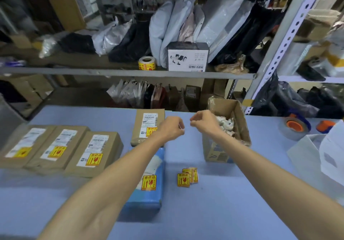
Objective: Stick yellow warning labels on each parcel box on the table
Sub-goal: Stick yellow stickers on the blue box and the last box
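Note:
Three brown parcels lie in a row at the left, each with a yellow warning label. A fourth brown parcel lies at centre back, its label partly behind my left hand. Under my left forearm is a blue parcel bearing a label. A few loose labels lie on the blue table. Both hands hover with curled fingers, close together. The left pinches a thin pale slip seen edge-on. My right hand has thumb and forefinger together; whether it holds anything is unclear.
An open cardboard box with crumpled paper stands under my right hand. Tape rolls and white papers lie at the right. On the metal shelf behind are a label roll, a white carton and several bags.

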The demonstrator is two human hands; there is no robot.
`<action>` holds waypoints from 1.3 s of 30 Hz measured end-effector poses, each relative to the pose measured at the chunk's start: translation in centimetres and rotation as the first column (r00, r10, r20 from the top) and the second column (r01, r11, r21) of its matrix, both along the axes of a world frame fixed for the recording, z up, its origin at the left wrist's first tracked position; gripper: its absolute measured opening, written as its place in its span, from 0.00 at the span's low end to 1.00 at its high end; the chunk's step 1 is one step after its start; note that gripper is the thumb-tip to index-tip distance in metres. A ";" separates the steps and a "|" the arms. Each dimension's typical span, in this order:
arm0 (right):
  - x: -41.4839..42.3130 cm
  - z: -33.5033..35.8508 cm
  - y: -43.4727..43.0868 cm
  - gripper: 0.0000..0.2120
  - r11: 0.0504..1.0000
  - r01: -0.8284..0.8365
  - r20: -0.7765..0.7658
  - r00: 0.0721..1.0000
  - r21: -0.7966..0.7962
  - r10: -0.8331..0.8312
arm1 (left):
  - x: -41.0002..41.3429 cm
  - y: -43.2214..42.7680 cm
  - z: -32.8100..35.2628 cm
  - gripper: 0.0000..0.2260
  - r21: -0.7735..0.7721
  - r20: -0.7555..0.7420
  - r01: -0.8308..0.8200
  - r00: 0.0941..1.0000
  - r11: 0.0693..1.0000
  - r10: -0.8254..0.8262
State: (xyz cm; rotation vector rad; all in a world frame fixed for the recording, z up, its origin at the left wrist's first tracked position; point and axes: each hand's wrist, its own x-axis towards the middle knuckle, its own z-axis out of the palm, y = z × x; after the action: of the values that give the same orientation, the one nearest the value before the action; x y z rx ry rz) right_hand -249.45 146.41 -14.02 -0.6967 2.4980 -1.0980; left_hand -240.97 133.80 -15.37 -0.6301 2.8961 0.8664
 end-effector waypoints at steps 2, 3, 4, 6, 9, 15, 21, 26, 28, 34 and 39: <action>1.9 -1.0 -1.7 0.08 0.998 -0.054 0.034 0.998 0.025 0.053 | 2.7 -1.5 -1.2 0.08 0.038 0.021 -0.077 0.997 0.996 0.076; 2.8 -1.5 -2.5 0.08 0.997 -0.070 0.045 0.997 0.030 0.069 | 4.0 -2.2 -1.7 0.08 0.056 0.034 -0.118 0.993 0.991 0.117; 3.7 -1.9 -3.1 0.09 0.996 -0.082 0.053 0.995 0.035 0.080 | 5.4 -2.9 -2.3 0.08 0.067 0.044 -0.156 0.987 0.985 0.154; 5.3 -2.8 -4.3 0.09 0.992 -0.115 0.069 0.991 0.054 0.111 | 7.9 -4.2 -3.3 0.10 0.062 0.075 -0.222 0.973 0.973 0.218; 7.2 -4.6 -5.3 0.09 0.982 -0.152 0.112 0.984 0.110 0.140 | 11.3 -5.2 -5.2 0.15 0.058 0.091 -0.285 0.956 0.957 0.280; 10.1 -7.9 -5.1 0.09 0.965 -0.143 0.209 0.973 0.221 0.096 | 15.7 -5.7 -7.8 0.29 0.005 0.201 -0.385 0.905 0.923 0.376; 12.3 -10.5 -4.9 0.15 0.937 -0.151 0.374 0.927 0.314 0.024 | 17.2 -5.9 -9.8 0.33 0.072 0.405 -0.447 0.830 0.892 0.383; 14.2 -11.1 -5.3 0.17 0.934 -0.166 0.496 0.868 0.316 -0.013 | 17.9 -6.2 -10.4 0.26 0.071 0.386 -0.445 0.837 0.893 0.387; 14.6 -11.2 -5.6 0.20 0.944 -0.128 0.509 0.859 0.305 -0.048 | 17.9 -6.4 -10.3 0.26 0.086 0.385 -0.445 0.840 0.891 0.382; 14.6 -11.6 -5.7 0.20 0.964 -0.081 0.515 0.855 0.254 -0.064 | 17.8 -7.1 -10.5 0.21 0.104 0.335 -0.437 0.861 0.893 0.382; 14.6 -12.1 -5.7 0.24 0.972 -0.063 0.520 0.852 0.228 -0.067 | 17.5 -7.7 -10.7 0.20 0.105 0.301 -0.438 0.869 0.893 0.392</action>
State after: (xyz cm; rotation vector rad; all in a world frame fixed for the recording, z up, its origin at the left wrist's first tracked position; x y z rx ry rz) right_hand -234.85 140.72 -26.10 -0.2708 2.0978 -0.8253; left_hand -223.48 126.12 -26.05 -1.2763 2.4413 0.9621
